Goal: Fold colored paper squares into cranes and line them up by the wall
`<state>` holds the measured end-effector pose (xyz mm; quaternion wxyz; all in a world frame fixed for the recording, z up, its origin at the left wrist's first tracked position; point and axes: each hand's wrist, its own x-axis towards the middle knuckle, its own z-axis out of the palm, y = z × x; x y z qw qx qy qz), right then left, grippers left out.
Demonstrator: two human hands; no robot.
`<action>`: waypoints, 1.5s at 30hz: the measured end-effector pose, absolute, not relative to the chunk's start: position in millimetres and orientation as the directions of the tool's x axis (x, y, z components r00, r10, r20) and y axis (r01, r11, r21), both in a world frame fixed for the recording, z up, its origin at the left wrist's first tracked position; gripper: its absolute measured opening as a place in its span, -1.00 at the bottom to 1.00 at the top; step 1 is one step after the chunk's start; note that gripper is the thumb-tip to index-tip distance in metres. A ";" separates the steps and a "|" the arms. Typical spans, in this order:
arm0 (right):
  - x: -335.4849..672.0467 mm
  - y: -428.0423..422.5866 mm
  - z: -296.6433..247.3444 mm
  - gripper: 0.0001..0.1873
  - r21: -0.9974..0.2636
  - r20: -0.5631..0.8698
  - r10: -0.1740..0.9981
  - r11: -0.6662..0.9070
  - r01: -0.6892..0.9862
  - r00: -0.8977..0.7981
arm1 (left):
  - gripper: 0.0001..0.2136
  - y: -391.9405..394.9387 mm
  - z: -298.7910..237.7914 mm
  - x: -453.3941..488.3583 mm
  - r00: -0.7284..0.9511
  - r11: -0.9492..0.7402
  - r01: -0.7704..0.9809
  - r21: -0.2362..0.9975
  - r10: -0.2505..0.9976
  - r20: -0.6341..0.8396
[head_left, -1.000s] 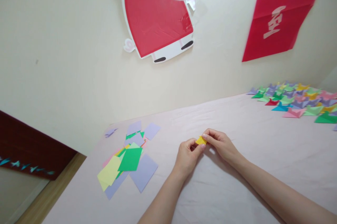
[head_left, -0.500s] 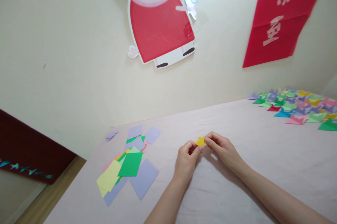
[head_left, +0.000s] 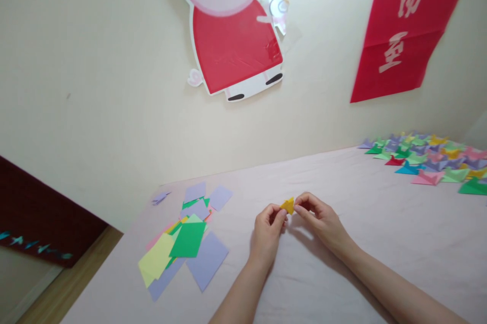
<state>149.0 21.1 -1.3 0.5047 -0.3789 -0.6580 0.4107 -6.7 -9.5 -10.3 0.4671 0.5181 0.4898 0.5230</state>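
Note:
A small folded yellow paper (head_left: 288, 206) is held up just above the pale sheet, in the middle of the lower half of the view. My left hand (head_left: 267, 230) pinches its left side between thumb and forefinger. At its right edge is my right hand (head_left: 322, 220), thumb and forefinger closed together on the paper's border. The fingertips hide part of its folds. To the left lies a loose pile of coloured paper pieces, with a green piece (head_left: 187, 239), a yellow piece (head_left: 155, 259) and a purple piece (head_left: 208, 261) on view.
Several rows of folded paper figures (head_left: 428, 177) stand at the far right. A small purple folded piece (head_left: 161, 198) lies near the left edge of the sheet-covered surface (head_left: 304, 283). Behind rises a wall with a cartoon pig cutout (head_left: 236, 45) and a red banner (head_left: 403, 35).
The yellow paper has been turned and now shows a more triangular outline. My right fingers have shifted slightly at its edge. The camera view has tilted up a little.

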 end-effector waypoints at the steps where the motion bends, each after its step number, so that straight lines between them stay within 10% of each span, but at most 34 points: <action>1: 148.8 20.4 0.2 -0.79 -0.914 0.367 0.903 0.394 0.091 -0.224 | -0.74 -9.3 -10.5 -7.0 -0.026 -0.086 0.023 0.996 0.996 0.087; 21: 148.6 14.8 0.6 -0.82 -0.640 0.623 0.686 0.724 0.259 -0.377 | -0.66 -12.9 2.5 -6.4 0.019 -0.120 -0.022 0.992 0.992 0.121; 45: 194.8 10.7 22.3 -0.85 -0.314 0.477 0.780 0.581 0.750 -0.405 | -0.60 -15.7 -10.8 -1.6 0.002 -0.175 0.198 0.964 0.984 0.178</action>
